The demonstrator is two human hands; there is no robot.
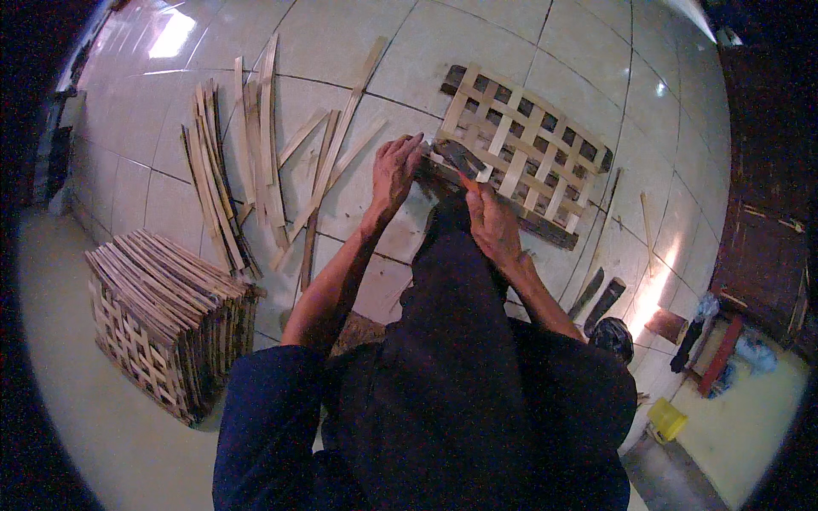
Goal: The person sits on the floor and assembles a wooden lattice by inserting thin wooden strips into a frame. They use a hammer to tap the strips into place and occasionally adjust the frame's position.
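A woven lattice panel of pale bamboo strips lies on the tiles ahead of me, dark wooden bars along its far and near edges. My right hand is closed round the orange handle of a hammer, its dark head over the panel's near left corner. Beside that corner is my left hand, fingers bent and drawn together at the end of the near bar. Whatever its fingertips hold is too small to make out.
Loose bamboo strips lie scattered to the left, with a bundle of strips beyond. A stack of finished-looking lattice panels stands at lower left. Right of me are a dark blade-like tool, a black bag and a yellow container.
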